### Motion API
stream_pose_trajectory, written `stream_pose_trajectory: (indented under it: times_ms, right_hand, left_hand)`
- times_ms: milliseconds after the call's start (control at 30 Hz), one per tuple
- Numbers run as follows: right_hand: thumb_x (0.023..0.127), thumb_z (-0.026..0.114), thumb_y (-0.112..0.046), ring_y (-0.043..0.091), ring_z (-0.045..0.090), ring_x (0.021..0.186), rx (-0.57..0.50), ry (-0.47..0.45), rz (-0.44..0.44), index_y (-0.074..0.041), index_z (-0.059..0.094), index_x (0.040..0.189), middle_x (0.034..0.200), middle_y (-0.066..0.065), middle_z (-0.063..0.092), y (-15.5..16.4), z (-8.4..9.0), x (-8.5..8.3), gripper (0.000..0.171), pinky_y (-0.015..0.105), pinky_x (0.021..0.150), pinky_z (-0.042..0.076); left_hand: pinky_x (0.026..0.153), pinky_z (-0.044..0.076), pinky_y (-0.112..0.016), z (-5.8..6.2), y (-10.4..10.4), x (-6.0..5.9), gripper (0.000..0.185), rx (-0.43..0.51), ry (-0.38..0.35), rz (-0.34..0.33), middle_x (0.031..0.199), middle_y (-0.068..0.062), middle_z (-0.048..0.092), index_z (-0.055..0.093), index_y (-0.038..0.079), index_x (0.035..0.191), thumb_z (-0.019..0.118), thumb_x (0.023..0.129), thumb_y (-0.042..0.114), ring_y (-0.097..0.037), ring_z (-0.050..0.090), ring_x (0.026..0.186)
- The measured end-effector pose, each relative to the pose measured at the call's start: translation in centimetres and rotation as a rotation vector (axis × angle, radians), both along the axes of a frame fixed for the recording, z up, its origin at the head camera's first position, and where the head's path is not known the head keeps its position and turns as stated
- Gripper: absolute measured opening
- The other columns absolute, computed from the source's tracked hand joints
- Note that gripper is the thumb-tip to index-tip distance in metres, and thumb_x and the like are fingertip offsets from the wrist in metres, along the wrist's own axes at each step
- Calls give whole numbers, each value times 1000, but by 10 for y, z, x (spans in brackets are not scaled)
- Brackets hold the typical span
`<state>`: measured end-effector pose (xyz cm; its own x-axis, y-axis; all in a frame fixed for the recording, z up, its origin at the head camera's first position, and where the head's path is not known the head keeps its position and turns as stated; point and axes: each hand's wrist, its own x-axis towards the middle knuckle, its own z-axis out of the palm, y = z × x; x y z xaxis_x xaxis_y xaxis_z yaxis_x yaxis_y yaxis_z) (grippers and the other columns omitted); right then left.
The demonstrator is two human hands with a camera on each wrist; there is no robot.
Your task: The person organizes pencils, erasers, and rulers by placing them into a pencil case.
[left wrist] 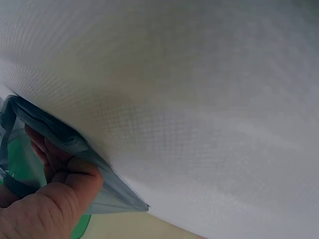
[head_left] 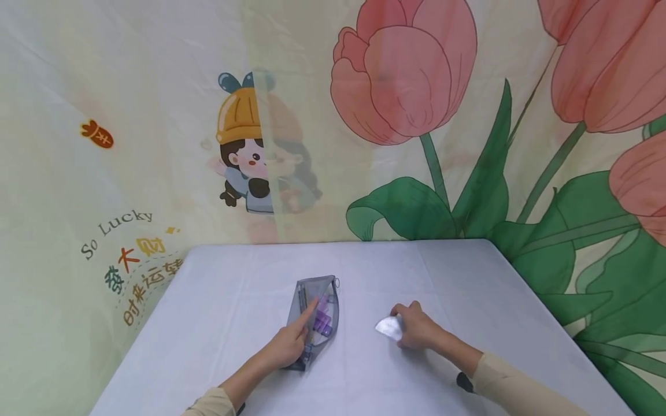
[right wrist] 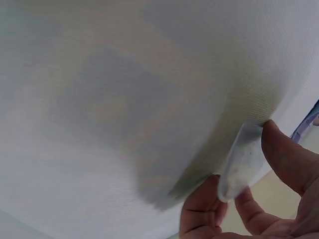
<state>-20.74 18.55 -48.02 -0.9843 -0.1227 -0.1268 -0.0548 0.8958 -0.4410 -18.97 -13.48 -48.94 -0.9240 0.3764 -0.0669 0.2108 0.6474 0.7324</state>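
Observation:
A grey see-through zip pencil case (head_left: 318,284) lies on the table, with its mouth gaping on the right side. Purple items (head_left: 324,322) and a slim dark stick, perhaps a pen, show inside. My left hand (head_left: 289,342) grips the near part of the case, one finger stretched along its top. In the left wrist view, curled fingers (left wrist: 75,179) pinch the fabric edge. To the right of the case, my right hand (head_left: 416,327) holds a clear half-round protractor (head_left: 388,328) by its edge. The right wrist view shows the protractor (right wrist: 241,164) between thumb and fingers, close over the cloth.
A white cloth covers the table (head_left: 218,300). Behind it hangs a curtain (head_left: 177,86) printed with pink tulips, a cartoon figure and lettering. A small dark object (head_left: 465,382) shows beside the right sleeve. The case's zip pull (head_left: 337,283) hangs at its far right corner.

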Motion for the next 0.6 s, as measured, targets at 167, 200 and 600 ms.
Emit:
stream_pose_trajectory:
  times_ms: [167, 200, 600]
  right_hand:
    - [75, 86, -19, 23, 62, 79, 130, 92, 85, -12, 56, 133, 108, 16, 59, 3, -5, 10, 65, 40, 67, 56]
    - [77, 85, -22, 23, 63, 79, 160, 113, 106, -13, 55, 135, 107, 16, 62, 5, -6, 11, 66, 40, 66, 56]
    - [91, 72, -16, -1, 44, 64, 29, 244, 378, -9, 51, 144, 79, -9, 59, 22, -8, 9, 57, 21, 62, 48]
  left_hand:
    - [92, 49, -58, 1, 1, 0, 62, -12, 15, 2, 153, -30, 35, 17, 33, 159, 38, 105, 11, -45, 64, 107]
    - [96, 47, -60, 1, 1, 0, 62, -13, 16, 4, 154, -28, 34, 17, 33, 159, 38, 105, 11, -49, 60, 116]
    - [96, 47, -60, -1, 4, 0, 61, -16, 17, 2, 154, -28, 34, 17, 30, 159, 37, 105, 10, -51, 57, 120]
